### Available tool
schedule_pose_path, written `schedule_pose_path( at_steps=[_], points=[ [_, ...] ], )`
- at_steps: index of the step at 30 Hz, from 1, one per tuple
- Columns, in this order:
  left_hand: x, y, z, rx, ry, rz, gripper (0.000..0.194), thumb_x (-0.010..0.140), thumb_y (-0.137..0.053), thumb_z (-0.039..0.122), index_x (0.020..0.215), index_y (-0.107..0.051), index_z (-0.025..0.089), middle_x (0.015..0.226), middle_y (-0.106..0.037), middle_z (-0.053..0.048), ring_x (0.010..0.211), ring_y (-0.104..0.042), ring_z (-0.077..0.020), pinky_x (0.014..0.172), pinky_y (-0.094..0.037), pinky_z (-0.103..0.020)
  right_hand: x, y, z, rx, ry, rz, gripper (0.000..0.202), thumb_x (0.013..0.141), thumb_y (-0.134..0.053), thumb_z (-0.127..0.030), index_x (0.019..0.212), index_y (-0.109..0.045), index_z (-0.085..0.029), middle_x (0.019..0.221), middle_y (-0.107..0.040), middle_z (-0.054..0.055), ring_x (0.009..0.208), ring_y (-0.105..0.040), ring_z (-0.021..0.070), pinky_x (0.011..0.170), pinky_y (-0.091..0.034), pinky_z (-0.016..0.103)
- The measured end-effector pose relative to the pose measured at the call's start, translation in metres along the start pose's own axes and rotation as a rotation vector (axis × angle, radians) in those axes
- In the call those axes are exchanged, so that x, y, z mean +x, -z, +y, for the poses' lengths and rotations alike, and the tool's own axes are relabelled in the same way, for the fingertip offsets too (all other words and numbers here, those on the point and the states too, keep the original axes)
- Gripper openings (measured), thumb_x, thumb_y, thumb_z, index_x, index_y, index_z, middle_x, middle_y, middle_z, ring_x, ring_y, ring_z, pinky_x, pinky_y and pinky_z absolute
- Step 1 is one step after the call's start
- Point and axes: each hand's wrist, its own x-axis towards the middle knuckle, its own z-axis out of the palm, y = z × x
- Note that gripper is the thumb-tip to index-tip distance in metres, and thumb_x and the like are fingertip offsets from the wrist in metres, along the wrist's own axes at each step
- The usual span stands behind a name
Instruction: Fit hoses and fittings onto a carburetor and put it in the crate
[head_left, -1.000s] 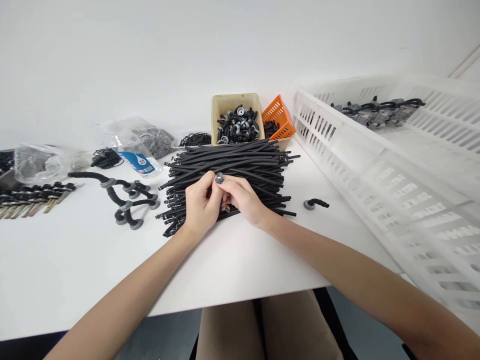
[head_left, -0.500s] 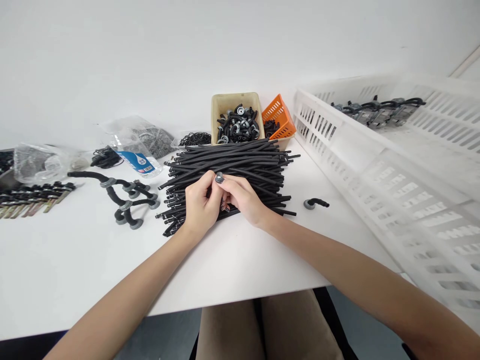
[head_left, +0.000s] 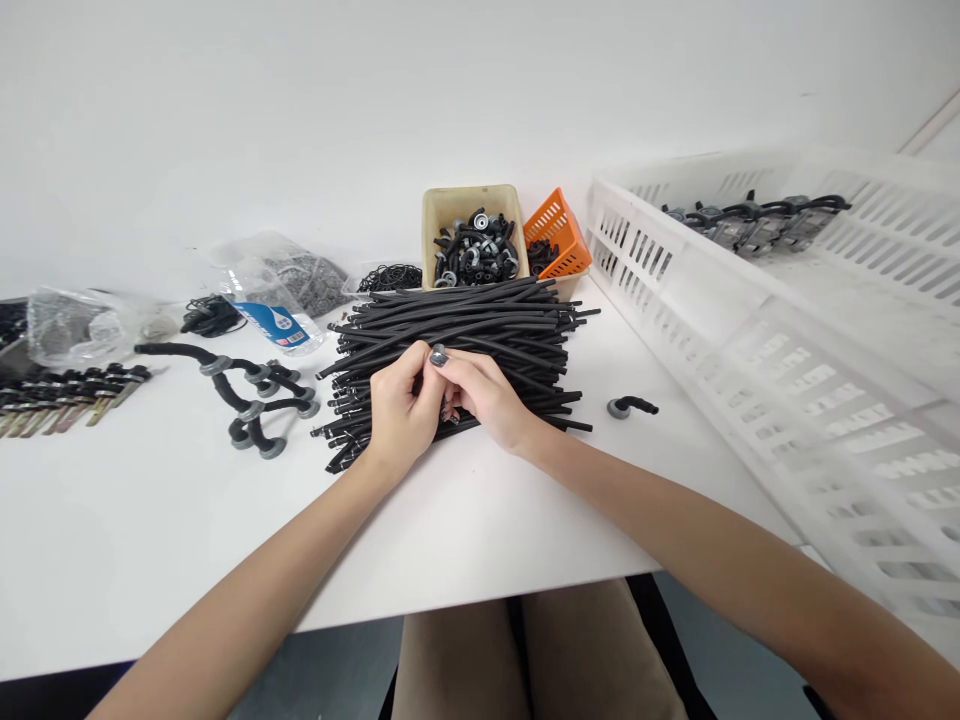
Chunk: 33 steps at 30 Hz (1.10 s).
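Observation:
My left hand [head_left: 400,410] and my right hand [head_left: 484,395] meet fingertip to fingertip over the near side of a big pile of black rubber tubes [head_left: 480,325] in the middle of the white table [head_left: 150,520]. Both hands are curled and pinch something small between them; the fingers hide most of it. The right thumb, with a grey nail, lies on top against the left fingers. Both wrists rest near the pile's front edge.
Left of the pile lie bent hoses with grey collars [head_left: 255,395], a water bottle [head_left: 274,310], plastic bags [head_left: 75,325] and a row of metal-tipped parts [head_left: 67,395]. Behind stand a beige bin of fittings [head_left: 472,245] and an orange basket [head_left: 559,235]. A single elbow fitting [head_left: 631,406] lies at the right, beside a large white crate [head_left: 750,330].

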Motion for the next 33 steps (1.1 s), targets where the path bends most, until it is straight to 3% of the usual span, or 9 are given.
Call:
schedule_pose_path(
  at_steps=[15,33],
  points=[
    [-0.0005,0.0000,-0.0020,0.013,-0.006,0.003,0.040,0.101,-0.049,0.033,0.063,-0.041,0.020,0.050,-0.051,0.006,0.044,-0.048,-0.0066,0.047,-0.036,-0.020,-0.0002,-0.0005,-0.0002,0.012,0.003,0.009,0.036,0.084,-0.060,-0.045,0.061,-0.046,-0.023,0.052,-0.044,-0.007,0.048,-0.043,0.0079,0.047,-0.035,0.023],
    [-0.0009,-0.0002,-0.0018,-0.011,-0.006,0.002,0.042,0.101,-0.049,0.038,0.063,-0.041,0.020,0.050,-0.051,0.006,0.043,-0.049,-0.0060,0.045,-0.037,-0.018,0.0002,-0.0002,0.0015,0.020,0.006,0.007,0.032,0.084,-0.059,-0.043,0.062,-0.048,-0.022,0.053,-0.046,-0.007,0.049,-0.044,0.0080,0.046,-0.035,0.023]
  ],
)
